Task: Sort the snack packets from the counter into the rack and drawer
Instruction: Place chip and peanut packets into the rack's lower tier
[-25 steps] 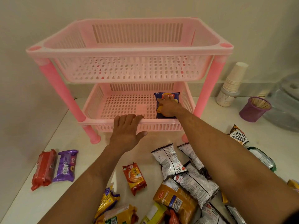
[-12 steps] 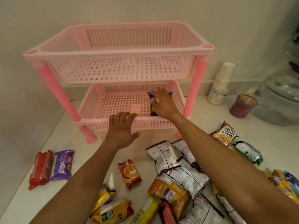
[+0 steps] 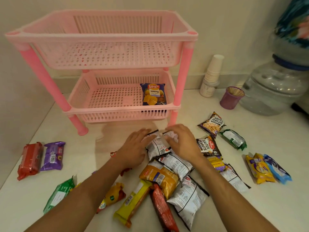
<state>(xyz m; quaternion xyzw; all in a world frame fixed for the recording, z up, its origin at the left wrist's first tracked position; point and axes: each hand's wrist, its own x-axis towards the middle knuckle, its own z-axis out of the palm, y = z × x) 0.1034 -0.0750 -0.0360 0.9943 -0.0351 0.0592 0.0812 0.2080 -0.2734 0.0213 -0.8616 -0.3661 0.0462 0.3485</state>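
One pink two-tier rack (image 3: 103, 39), upper left. One Lay's wavy packet (image 3: 153, 94) in its lower tier. Two salted peanuts packets, face up (image 3: 212, 124) (image 3: 208, 146), right of centre. One stack of paper cups (image 3: 212, 72); one purple cup (image 3: 231, 97); one water jug (image 3: 274, 87). Two hands (image 3: 133, 146) (image 3: 181, 141).

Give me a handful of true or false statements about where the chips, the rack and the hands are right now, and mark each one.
1. A blue chips bag lies in the lower basket of the pink rack. True.
2. The upper basket holds several packets. False: nothing shows in it.
3. Both hands are over the packets on the counter. True: the left hand and right hand flank a silver packet.
4. The red packet and purple packet are inside the rack. False: they lie side by side on the counter, left of it.
5. The stack of paper cups has tipped over. False: it stands upright.
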